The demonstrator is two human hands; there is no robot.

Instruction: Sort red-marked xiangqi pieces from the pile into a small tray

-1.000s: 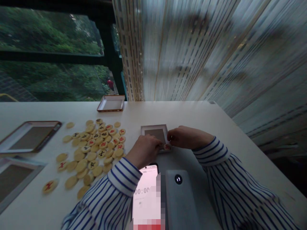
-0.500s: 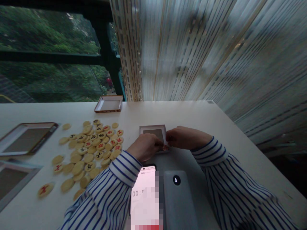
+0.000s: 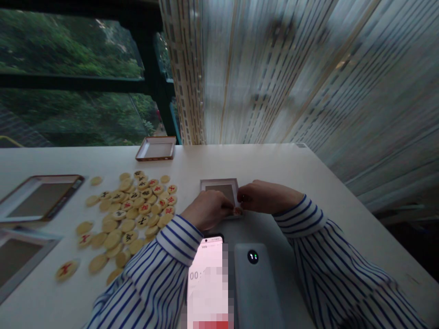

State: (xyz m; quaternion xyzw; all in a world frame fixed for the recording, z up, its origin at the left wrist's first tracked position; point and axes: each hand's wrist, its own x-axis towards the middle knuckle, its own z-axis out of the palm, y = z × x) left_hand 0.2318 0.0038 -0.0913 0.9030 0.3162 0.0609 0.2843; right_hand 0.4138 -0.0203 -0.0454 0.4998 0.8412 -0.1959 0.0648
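My left hand (image 3: 209, 209) reaches over the front of a small open box (image 3: 203, 183) with a pale rim and a grey-brown inside. Its fingers are pinched together on a xiangqi piece (image 3: 237, 211) at the box's front right corner; only part of the piece shows. Just right of the same corner is my right hand (image 3: 264, 196), its fingers curled and closed by the box's right wall. What they hold, if anything, is hidden. To the left, many round wooden xiangqi pieces (image 3: 144, 209) with red or black characters lie in a loose heap.
A phone (image 3: 207, 262) with a lit screen and a white power bank (image 3: 257, 288) with a small display lie close in front. Another open box (image 3: 173, 153) stands at the back edge. Two larger trays, one brown-rimmed (image 3: 58, 211), one grey-rimmed (image 3: 39, 252), lie at left.
Both hands stay at the box corner with almost no movement. The view has shifted very slightly, and the power bank's display reads differently.
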